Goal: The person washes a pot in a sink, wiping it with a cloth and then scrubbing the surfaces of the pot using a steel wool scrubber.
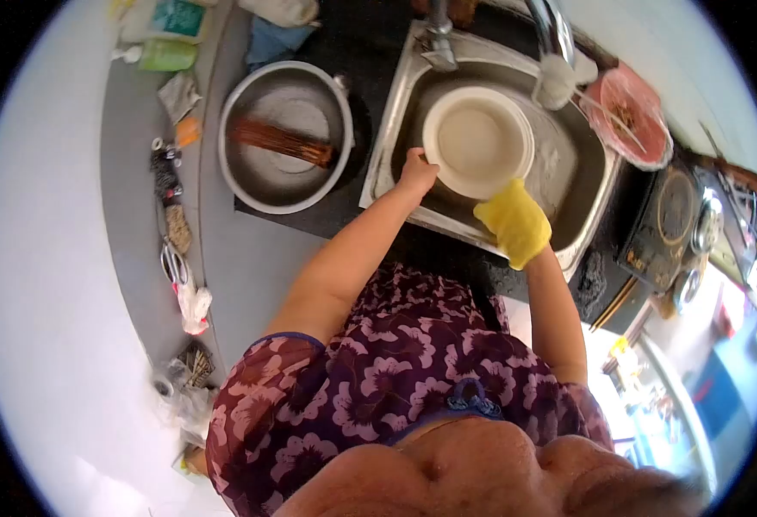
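Note:
A white bowl (473, 142) sits in the steel sink (559, 164); it may be a stack, as its rim looks doubled. My left hand (419, 172) grips the bowl's rim on the near left side, thumb and fingers closed on it. A yellow cloth (516, 222) covers my right hand (529, 250), draped over its fingers at the near right of the bowl. The fingers are hidden beneath the cloth, which reaches the bowl's rim. Whether it presses on the bowl I cannot tell.
Left of the sink stands a metal basin (285, 196) holding a bundle of reddish-brown sticks (279, 142). A faucet (555, 43) overhangs the sink. At right are a pink basket (628, 116) and a black stove (667, 224). Bottles, scissors (174, 263) and bags line the left ledge.

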`<action>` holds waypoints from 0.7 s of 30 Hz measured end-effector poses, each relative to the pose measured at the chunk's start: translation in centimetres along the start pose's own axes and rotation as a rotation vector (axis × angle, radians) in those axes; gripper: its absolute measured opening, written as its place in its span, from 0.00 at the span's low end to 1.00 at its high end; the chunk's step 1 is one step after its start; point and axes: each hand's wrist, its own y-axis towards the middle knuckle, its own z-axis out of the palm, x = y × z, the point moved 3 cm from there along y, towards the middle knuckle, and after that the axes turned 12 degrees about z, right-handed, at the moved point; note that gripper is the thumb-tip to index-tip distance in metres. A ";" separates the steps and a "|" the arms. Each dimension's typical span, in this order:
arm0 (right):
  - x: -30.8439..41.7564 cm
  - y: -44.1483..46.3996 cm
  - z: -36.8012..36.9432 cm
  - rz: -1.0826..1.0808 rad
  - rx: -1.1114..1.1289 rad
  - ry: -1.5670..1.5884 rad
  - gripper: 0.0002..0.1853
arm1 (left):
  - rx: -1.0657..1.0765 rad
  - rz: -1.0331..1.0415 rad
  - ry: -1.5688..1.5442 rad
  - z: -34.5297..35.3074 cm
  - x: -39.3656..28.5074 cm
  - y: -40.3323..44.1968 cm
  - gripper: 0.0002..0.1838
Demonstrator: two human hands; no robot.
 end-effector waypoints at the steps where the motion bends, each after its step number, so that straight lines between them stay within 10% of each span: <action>1: 0.8 0.6 -1.0 -0.014 -0.062 0.013 0.15 | -0.112 0.097 -0.035 -0.8 -0.6 -0.7 0.28; 9: 11.4 4.0 -23.8 -0.407 -0.494 0.360 0.19 | -0.786 1.345 0.315 -22.3 -20.9 -5.8 0.17; 12: 15.5 5.7 -29.1 -0.445 -0.654 0.337 0.18 | -0.912 1.435 0.879 -29.5 -26.3 -3.1 0.28; 15: 18.3 12.0 -29.6 -0.421 -0.764 0.402 0.12 | -0.686 1.098 1.154 -32.7 -29.5 -0.8 0.39; 21: 24.3 25.8 -29.6 -0.228 -0.693 0.177 0.12 | -0.810 1.215 1.639 -34.1 -30.2 1.8 0.30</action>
